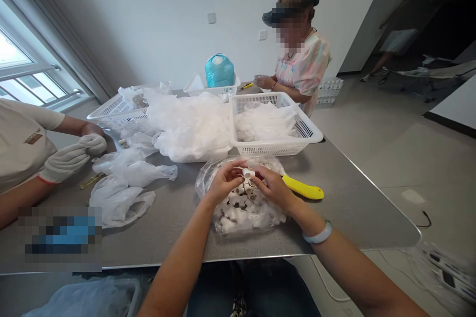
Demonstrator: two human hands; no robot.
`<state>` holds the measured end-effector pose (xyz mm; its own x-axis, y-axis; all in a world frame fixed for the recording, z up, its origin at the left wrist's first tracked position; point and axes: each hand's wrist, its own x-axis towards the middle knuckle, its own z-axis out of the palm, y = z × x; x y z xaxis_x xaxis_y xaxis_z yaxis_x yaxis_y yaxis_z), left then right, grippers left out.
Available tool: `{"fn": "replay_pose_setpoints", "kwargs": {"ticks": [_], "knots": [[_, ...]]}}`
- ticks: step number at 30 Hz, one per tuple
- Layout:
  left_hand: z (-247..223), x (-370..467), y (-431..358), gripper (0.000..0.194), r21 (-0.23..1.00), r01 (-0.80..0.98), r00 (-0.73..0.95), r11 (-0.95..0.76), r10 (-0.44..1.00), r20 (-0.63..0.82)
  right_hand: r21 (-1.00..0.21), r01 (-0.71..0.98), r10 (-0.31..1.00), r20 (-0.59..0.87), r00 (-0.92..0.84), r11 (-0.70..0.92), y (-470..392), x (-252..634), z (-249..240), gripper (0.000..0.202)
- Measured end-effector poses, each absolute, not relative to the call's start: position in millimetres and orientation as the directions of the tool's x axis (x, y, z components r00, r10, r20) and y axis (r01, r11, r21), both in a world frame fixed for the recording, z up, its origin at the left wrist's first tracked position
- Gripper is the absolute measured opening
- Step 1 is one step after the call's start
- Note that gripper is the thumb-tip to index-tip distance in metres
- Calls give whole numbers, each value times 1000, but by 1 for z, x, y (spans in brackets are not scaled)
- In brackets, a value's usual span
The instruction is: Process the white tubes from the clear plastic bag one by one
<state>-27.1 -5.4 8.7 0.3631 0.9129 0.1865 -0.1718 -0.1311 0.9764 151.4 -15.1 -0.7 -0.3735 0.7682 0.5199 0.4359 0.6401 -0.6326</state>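
Over an open clear plastic bag point(204, 178), both hands meet around a small white plastic pipe fitting point(248, 173). My left hand point(225, 183) has its fingertips closed on the fitting's left side. On the other side, my right hand point(273, 185) pinches the same piece between thumb and fingers. Several similar white fittings point(232, 223) lie in the bag below, partly hidden by my hands and the plastic. A yellow-handled tool point(303, 188) lies right of the bag, its far end hidden behind my right hand.
Beyond the bag stand a white basket point(277, 147) holding plastic bags and a heap of white bags point(193, 124). Loose bags point(122, 198) lie left. A co-worker's gloved hand point(65, 162) is at the left; another person point(303, 59) stands behind the table point(357, 208).
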Motion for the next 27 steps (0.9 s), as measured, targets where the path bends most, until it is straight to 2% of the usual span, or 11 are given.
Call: {"fn": "replay_pose_setpoints", "kwargs": {"ticks": [3, 7, 9, 13, 18, 22, 27], "knots": [[6, -27, -4, 41, 978, -208, 303, -27, 949, 90, -619, 466, 773, 544, -326, 632, -13, 151, -5, 15], [3, -25, -3, 33, 997, -75, 325, 1, 945, 23, -563, 461, 723, 600, -342, 685, -11, 150, -10, 11], [3, -24, -3, 30, 997, -50, 319, -54, 946, 67, -559, 446, 712, 602, -362, 699, -11, 150, -10, 10], [3, -25, -2, 23, 959, -55, 262, -277, 923, 282, -575, 441, 724, 566, -393, 689, -13, 150, -5, 15], [1, -27, -1, 17, 872, 66, 245, -485, 855, 457, -561, 450, 719, 559, -413, 695, -12, 151, -6, 19], [-1, -27, -1, 18, 871, 68, 245, -487, 854, 459, -566, 461, 730, 546, -412, 683, -9, 150, -12, 20], [-2, -27, -1, 23, 926, 28, 258, -376, 898, 356, -552, 489, 736, 533, -417, 676, -6, 150, -16, 23]]}}
